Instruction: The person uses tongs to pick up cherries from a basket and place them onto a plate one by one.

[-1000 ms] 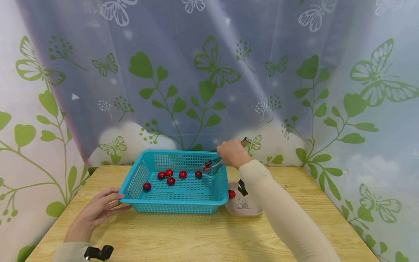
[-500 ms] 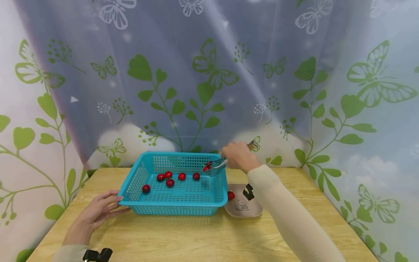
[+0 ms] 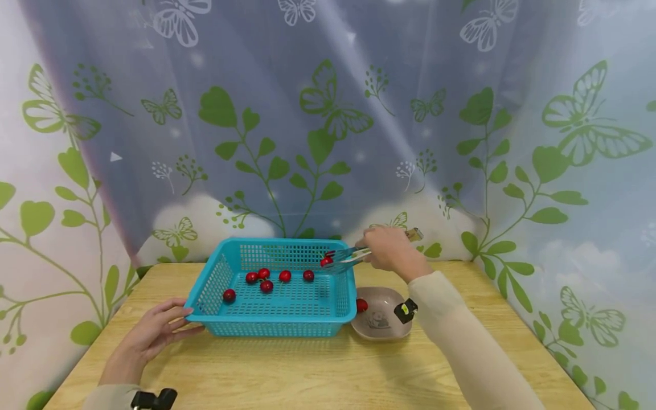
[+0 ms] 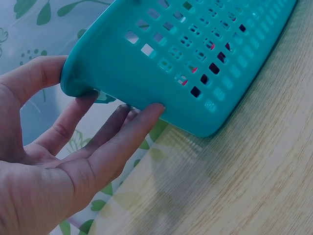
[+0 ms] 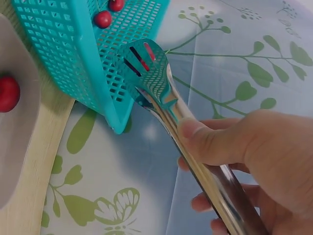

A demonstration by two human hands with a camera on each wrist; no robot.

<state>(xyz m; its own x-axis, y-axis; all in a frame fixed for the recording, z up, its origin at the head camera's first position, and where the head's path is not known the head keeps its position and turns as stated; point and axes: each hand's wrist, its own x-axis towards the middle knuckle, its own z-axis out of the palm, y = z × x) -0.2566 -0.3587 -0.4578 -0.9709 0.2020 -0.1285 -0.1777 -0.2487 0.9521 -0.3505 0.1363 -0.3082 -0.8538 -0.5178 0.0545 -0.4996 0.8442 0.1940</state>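
In the head view, my right hand grips metal tongs with slotted heads, over the back right corner of the blue basket. A red cherry shows at the tongs' heads; in the right wrist view red shows through the slots of the tongs. My left hand holds the basket's front left corner, with a finger over the rim and the thumb against the outer wall of the basket. Several more cherries lie on the basket's floor.
Right of the basket stands a small beige dish with a panda print, and a red cherry at its left side. A wooden table lies under everything. Behind it hangs a patterned curtain, close to the basket.
My right hand has shifted to the right, drawing the tongs toward the basket's right rim with the cherry at their heads. My left hand stays at the basket corner.
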